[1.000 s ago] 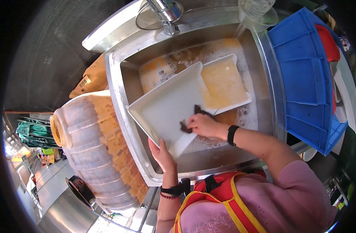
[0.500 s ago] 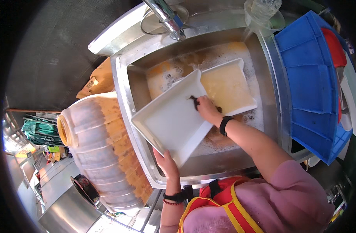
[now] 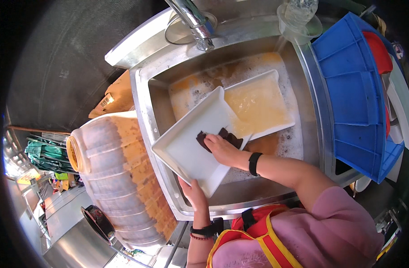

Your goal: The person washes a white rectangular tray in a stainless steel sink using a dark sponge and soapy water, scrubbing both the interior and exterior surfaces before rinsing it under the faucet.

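Observation:
A white rectangular tray [image 3: 186, 138] is tilted over the sink. My left hand [image 3: 194, 195] grips its near left edge, the thumb on the rim. My right hand [image 3: 219, 148] presses a dark brown cloth [image 3: 231, 137] onto the inside of that tray, its fingers closed on the cloth. Under and behind it, a second white tray [image 3: 262, 100] lies in the sink with yellowish water in it. Foamy, cloudy water with orange-brown patches fills the bottom of the steel sink [image 3: 276, 185].
Above the sink's back edge hangs a chrome faucet [image 3: 198, 29]. Clear plastic containers [image 3: 300, 22] stand at the back right corner. A blue crate [image 3: 347, 85] holding red and white items is on the right. To the left lies a large stained plastic barrel [image 3: 113, 165].
My right hand has moved left and nearer with the cloth, which now shows more spread out on the tray. The tray's far end has dipped slightly; my left hand keeps its hold.

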Motion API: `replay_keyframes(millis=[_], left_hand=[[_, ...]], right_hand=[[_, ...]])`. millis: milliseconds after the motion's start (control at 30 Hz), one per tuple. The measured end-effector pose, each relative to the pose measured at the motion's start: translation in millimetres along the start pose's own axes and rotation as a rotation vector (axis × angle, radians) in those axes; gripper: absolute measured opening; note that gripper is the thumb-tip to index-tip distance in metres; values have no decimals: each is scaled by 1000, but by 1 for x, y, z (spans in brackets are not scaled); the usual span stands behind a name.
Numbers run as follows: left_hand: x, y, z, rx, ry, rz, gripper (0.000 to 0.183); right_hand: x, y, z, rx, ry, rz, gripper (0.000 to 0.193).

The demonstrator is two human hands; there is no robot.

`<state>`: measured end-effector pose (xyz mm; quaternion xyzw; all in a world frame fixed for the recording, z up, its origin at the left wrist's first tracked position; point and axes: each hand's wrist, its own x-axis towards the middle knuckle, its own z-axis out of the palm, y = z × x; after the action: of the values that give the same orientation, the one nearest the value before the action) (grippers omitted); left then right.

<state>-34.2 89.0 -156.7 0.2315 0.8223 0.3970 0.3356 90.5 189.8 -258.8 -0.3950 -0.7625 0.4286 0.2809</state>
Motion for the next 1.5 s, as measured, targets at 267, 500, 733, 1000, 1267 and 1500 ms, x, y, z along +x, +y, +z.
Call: replay_keyframes(millis=[267, 500, 733, 1000, 1267, 1500], left_hand=[[-14, -5, -10, 32, -80, 48, 61], [-7, 5, -11, 187, -116, 72, 63], [2, 9, -7, 161, -100, 65, 63], [12, -9, -22, 134, -26, -22, 60], [8, 2, -19, 187, -100, 33, 58], [1, 13, -18, 269, -156, 109, 63]], right_hand=[[59, 82, -17, -323, 161, 343, 25], [83, 103, -35, -289, 387, 467, 24], [68, 107, -27, -641, 296, 403, 33], [19, 101, -48, -622, -129, 91, 28], [74, 107, -42, -294, -31, 308, 23], [75, 98, -57, -726, 71, 55, 30]])
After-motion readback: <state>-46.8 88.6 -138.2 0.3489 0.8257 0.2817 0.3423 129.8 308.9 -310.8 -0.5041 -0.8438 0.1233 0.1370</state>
